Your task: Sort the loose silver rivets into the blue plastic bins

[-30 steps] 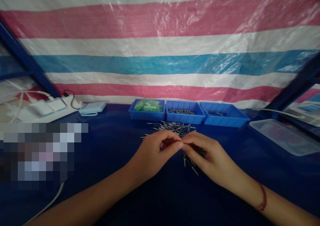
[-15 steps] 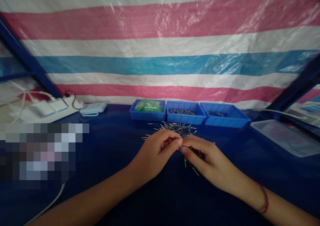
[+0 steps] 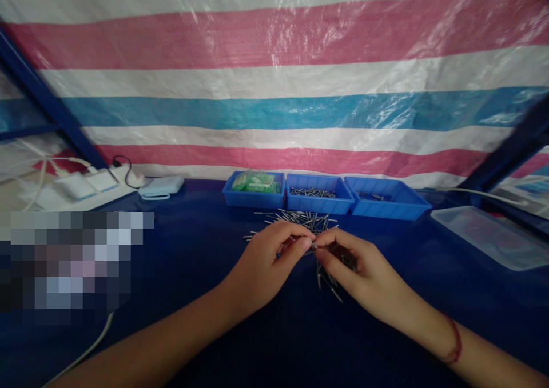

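My left hand (image 3: pixel 268 268) and my right hand (image 3: pixel 355 274) meet fingertip to fingertip over a dark blue table (image 3: pixel 206 245). Between their pinched fingers is a thin metal pin (image 3: pixel 314 245); its ends are hidden by the fingers. A loose pile of metal pins (image 3: pixel 306 220) lies just beyond the hands, and a few more pins (image 3: pixel 328 282) lie under my right hand. A red cord circles my right wrist.
Three blue trays stand in a row behind the pile: the left tray (image 3: pixel 253 189) holds green pieces, the middle tray (image 3: pixel 318 194) pins, the right tray (image 3: pixel 388 199) a few pins. A clear plastic lid (image 3: pixel 493 236) lies at right. White chargers and cables (image 3: pixel 92 182) sit at left.
The hands stay joined over the pins; the fingertips have shifted slightly and the right thumb has lifted a little. Nothing else has moved.
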Demonstrator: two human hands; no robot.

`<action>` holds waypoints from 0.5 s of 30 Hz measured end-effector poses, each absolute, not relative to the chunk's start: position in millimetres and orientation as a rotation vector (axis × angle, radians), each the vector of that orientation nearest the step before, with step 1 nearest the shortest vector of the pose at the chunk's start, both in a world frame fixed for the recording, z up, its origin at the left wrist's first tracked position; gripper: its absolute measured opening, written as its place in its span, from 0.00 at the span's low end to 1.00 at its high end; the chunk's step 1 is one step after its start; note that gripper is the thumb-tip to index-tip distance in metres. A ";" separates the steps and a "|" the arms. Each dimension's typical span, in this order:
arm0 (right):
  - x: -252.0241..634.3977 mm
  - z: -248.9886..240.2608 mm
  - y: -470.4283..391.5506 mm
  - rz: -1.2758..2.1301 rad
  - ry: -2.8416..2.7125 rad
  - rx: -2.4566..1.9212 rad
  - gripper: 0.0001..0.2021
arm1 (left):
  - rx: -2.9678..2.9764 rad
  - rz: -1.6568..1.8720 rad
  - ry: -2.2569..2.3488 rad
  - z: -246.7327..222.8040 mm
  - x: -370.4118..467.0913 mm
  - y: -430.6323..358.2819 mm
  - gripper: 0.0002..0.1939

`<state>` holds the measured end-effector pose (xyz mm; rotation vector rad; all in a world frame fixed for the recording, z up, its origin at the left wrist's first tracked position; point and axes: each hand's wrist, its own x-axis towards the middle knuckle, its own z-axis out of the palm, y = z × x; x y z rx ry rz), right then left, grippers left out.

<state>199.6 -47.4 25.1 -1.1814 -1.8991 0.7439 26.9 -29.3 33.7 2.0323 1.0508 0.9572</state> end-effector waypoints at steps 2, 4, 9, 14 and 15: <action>200.8 24.4 -46.4 0.746 -1.857 -1.194 0.05 | 2.035 0.970 1.054 32.5 26.9 -28.4 0.08; 201.9 23.9 -45.9 0.735 -1.826 -1.200 0.04 | 2.034 0.979 1.063 31.4 26.8 -27.6 0.08; 202.3 23.9 -48.5 0.636 -1.813 -1.167 0.03 | 2.023 0.973 1.075 29.9 26.3 -26.1 0.06; 206.0 30.3 -48.5 0.467 -1.950 -1.101 0.05 | 2.080 0.934 1.098 28.6 26.3 -25.5 0.07; 209.6 32.8 -46.1 0.425 -1.952 -1.110 0.07 | 2.081 0.928 1.109 28.3 26.4 -25.7 0.08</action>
